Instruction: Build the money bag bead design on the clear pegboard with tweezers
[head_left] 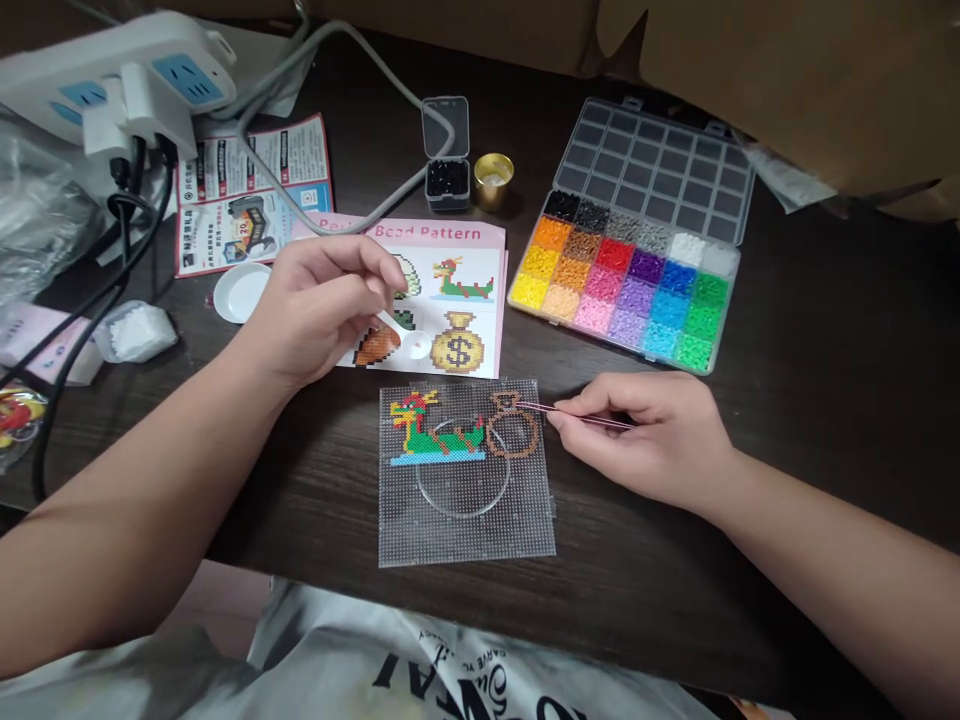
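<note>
Pinched in my right hand [645, 430] are thin pink tweezers [592, 415]. Their tips reach the neck of a brown bead outline of a money bag [512, 430] on the clear pegboard [465, 530]. Left of that outline lies a dragon boat [439, 435] made of green, red, yellow and blue beads. My left hand [330, 305] is closed around the handle of a small white spoon [415, 345], held above the bead pattern sheet [487, 240]. Something tiny sits in the spoon's bowl, too small to name. The sheet shows a dragon boat and a money bag.
An open bead box [630, 260] with many colours stands at right. Behind the sheet are a small case of black beads [448, 180] and a gold cup [494, 182]. A white dish [241, 293], power strip [127, 75], cables and plastic bags [45, 200] occupy the left.
</note>
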